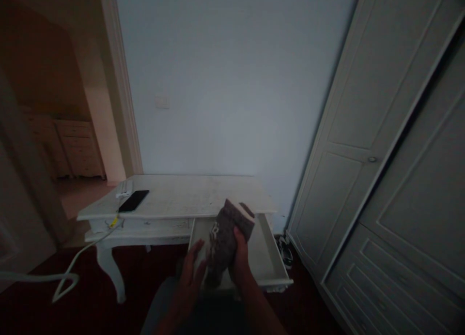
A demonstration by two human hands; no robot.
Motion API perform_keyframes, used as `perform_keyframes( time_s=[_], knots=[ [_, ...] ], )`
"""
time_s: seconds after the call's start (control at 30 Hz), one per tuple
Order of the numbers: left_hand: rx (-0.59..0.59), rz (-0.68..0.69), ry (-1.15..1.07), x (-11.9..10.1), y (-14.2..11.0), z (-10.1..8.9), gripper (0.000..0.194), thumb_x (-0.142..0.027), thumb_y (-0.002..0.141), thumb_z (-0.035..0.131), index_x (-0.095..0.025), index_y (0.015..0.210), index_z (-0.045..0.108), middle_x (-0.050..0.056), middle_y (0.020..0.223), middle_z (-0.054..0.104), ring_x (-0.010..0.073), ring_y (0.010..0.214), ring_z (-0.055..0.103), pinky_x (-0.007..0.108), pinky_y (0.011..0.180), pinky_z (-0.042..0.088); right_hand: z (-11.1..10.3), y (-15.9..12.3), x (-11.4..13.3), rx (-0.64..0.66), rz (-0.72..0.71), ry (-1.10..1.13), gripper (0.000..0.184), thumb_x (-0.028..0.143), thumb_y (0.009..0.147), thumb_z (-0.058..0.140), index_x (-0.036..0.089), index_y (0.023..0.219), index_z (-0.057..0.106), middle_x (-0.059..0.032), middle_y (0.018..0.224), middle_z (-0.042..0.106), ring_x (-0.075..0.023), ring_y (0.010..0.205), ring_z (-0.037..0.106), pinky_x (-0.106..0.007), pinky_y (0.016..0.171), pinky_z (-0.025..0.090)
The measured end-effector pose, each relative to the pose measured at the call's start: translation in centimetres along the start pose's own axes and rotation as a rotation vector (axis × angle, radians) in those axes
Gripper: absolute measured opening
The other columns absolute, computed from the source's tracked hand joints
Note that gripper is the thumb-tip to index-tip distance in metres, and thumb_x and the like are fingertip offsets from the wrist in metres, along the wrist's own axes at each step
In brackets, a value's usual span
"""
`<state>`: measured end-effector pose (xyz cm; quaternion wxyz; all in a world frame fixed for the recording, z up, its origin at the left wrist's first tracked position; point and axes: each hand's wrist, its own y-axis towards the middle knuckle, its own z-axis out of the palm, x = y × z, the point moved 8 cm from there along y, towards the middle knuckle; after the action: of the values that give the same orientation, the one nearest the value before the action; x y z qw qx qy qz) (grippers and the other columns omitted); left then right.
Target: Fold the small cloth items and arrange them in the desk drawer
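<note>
A grey-brown knitted sock (225, 238), with white lettering on its side and a pale band at the top end, is held tilted above the pulled-out drawer (271, 257). My right hand (240, 257) grips it from the right, thumb laid across its face. On the other side, my left hand (191, 269) is beside the lower part with its fingers stretched out and apart. Whether its fingertips touch the fabric I cannot tell. The sock and both hands hide part of the drawer's inside.
On the white table (181, 194) lie a black phone (134, 201) and a white power strip (124, 189), its cable (78, 257) hanging off the left. A wardrobe (337, 156) stands at right, with shoes (285, 252) on the floor beside it.
</note>
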<state>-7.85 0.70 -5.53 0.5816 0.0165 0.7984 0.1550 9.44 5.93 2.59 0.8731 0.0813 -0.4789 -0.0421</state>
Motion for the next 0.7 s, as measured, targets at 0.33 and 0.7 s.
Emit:
perform_keyframes(
  time_s=[0.33, 0.7],
  knots=[
    [-0.193, -0.427, -0.668, -6.9, 3.0, 0.0, 0.068, -0.062, 0.069, 0.087, -0.02, 0.12, 0.069, 0.011, 0.116, 0.079, 0.0257, 0.102, 0.076, 0.032, 0.079, 0.061, -0.9, 1.4, 5.9, -0.123, -0.12, -0.058, 0.068, 0.043, 0.076, 0.086, 0.021, 0.137, 0.064, -0.0088, 0.126, 0.075, -0.0321, 0.125, 0.064, -0.055, 0.114, 0.046],
    [0.249, -0.368, -0.818, -11.2, 2.2, 2.8, 0.078, -0.069, 0.066, 0.091, -0.019, 0.124, 0.072, 0.017, 0.126, 0.076, 0.0397, 0.134, 0.062, 0.049, 0.12, 0.044, 5.7, -6.7, 6.3, 0.384, -0.843, -0.996, 0.075, 0.015, 0.076, 0.06, 0.025, 0.15, 0.048, -0.0129, 0.14, 0.06, -0.0334, 0.13, 0.056, -0.053, 0.111, 0.041]
  ],
)
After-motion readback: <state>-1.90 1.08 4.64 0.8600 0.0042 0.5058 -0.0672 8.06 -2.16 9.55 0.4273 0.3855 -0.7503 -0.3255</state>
